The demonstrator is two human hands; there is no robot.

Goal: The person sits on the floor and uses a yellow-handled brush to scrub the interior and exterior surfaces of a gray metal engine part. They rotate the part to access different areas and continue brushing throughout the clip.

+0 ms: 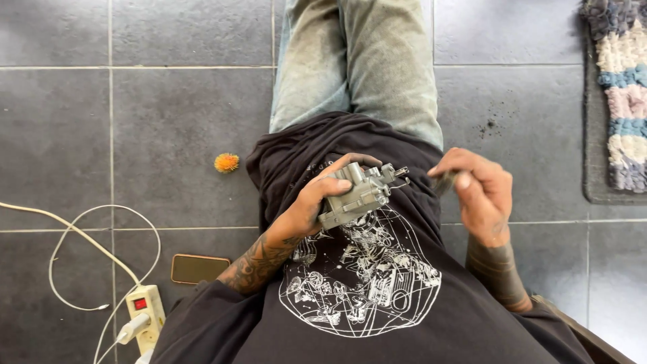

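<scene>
My left hand (315, 202) grips a grey metal carburetor-like part (357, 194) and holds it against my black shirt, above my lap. A thin pin sticks out of the part toward the right. My right hand (480, 189) is closed around a small dark tool or piece (445, 180), only partly visible between the fingers, a short way right of the metal part. The two hands are apart.
I sit on a grey tiled floor (168, 121), legs in faded jeans (364, 67) stretched ahead. A small orange pom-pom (227, 162), a phone (199, 267), a power strip (147, 311) with white cables (81, 236) lie at left. A woven rug (623, 94) at right.
</scene>
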